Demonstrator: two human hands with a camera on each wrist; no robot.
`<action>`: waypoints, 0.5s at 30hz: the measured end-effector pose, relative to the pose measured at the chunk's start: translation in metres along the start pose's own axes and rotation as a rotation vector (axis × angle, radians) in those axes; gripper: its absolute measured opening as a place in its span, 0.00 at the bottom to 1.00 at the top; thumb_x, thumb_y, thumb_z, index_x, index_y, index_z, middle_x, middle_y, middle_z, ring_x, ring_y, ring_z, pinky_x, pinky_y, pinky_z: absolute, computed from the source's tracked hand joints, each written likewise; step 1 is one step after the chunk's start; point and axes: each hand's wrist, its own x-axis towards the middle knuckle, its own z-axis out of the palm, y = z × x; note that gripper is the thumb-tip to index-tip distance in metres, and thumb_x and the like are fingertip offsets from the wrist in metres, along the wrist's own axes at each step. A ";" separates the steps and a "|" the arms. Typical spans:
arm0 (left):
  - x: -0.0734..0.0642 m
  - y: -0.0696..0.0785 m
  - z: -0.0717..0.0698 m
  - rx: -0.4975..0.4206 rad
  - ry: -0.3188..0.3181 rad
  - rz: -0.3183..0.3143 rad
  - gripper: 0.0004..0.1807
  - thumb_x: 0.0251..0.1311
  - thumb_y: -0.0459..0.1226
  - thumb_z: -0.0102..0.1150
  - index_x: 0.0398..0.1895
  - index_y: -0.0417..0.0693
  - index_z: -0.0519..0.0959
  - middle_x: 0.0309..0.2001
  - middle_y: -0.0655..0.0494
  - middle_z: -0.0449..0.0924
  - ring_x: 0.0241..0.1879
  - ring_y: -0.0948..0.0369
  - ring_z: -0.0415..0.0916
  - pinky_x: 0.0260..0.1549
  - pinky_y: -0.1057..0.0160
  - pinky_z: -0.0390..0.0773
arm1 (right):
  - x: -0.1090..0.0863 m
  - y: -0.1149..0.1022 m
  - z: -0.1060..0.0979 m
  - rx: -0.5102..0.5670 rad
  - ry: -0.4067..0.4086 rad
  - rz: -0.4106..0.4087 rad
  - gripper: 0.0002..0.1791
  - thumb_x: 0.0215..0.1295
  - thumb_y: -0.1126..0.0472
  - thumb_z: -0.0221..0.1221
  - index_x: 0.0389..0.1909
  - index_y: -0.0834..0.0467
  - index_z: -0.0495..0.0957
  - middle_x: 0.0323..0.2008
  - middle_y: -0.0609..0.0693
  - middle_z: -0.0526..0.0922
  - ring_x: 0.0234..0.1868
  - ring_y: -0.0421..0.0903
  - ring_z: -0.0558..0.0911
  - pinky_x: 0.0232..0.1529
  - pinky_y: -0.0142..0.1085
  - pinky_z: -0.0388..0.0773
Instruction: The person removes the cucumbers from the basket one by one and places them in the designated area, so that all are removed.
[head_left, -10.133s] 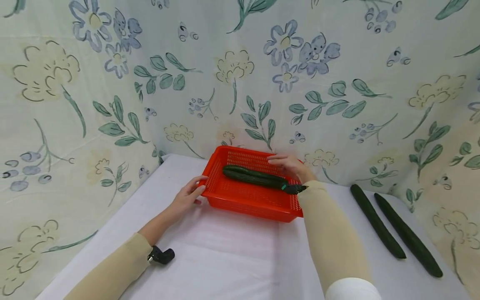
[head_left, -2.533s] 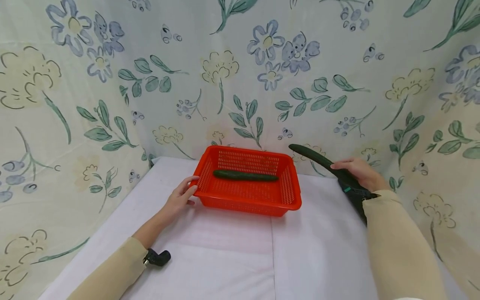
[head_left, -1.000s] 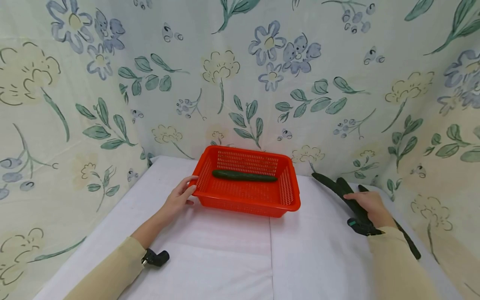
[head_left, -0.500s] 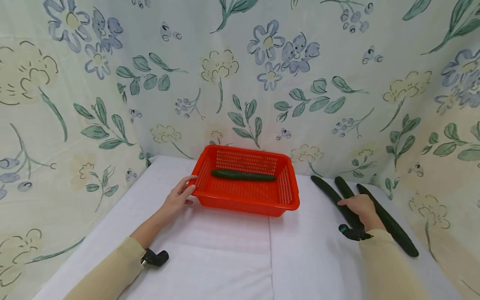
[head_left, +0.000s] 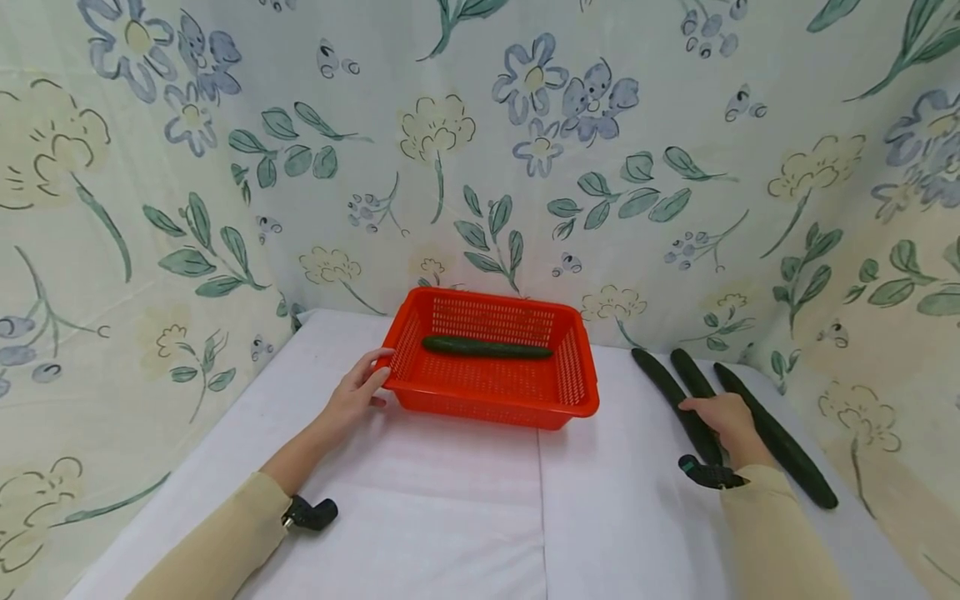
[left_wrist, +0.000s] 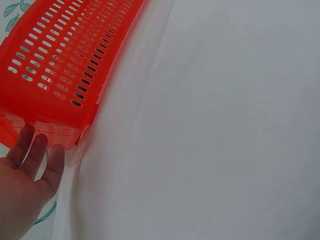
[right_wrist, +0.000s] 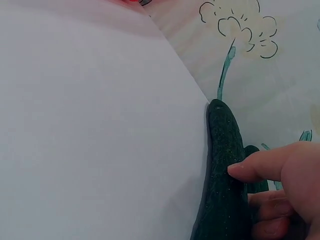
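My left hand point(head_left: 351, 400) rests at the left end of a red plastic basket point(head_left: 480, 408). In the left wrist view its fingers point(left_wrist: 36, 155) touch the basket's end wall, fairly straight and spread. A green cucumber point(head_left: 486, 347) lies lengthwise inside the basket. On the right, my right hand point(head_left: 723, 417) holds the leftmost of three cucumbers on the table, the left cucumber point(head_left: 663, 383). Its thumb lies on top of that cucumber and the other fingers curl at its right side. The middle cucumber point(head_left: 690, 372) is partly hidden under the hand. Just right of the hand lies the right cucumber point(head_left: 787, 450).
White cloth covers the table point(head_left: 450, 517). A floral fabric curtain point(head_left: 480, 167) rises along its back and sides. Small black wrist cameras point(head_left: 311, 514) sit on both sleeves.
The right hand lifted a cucumber beside the basket, then lowered it left of the other two. Lately the left cucumber's far end shifted slightly right. The left hand stayed at the basket.
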 end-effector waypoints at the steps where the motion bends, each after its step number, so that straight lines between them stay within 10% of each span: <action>1: 0.000 0.000 0.000 -0.002 0.002 0.004 0.26 0.77 0.47 0.47 0.75 0.60 0.61 0.67 0.38 0.69 0.54 0.47 0.74 0.51 0.51 0.83 | -0.001 -0.001 0.000 0.003 -0.001 0.000 0.40 0.65 0.50 0.61 0.63 0.79 0.63 0.58 0.73 0.68 0.50 0.63 0.71 0.47 0.50 0.76; 15: -0.001 0.002 0.001 -0.011 -0.016 -0.005 0.26 0.78 0.44 0.45 0.77 0.58 0.59 0.68 0.36 0.68 0.55 0.43 0.74 0.52 0.48 0.82 | 0.002 0.005 -0.003 -0.046 -0.020 -0.075 0.33 0.65 0.49 0.62 0.57 0.75 0.75 0.53 0.71 0.73 0.43 0.60 0.73 0.38 0.46 0.76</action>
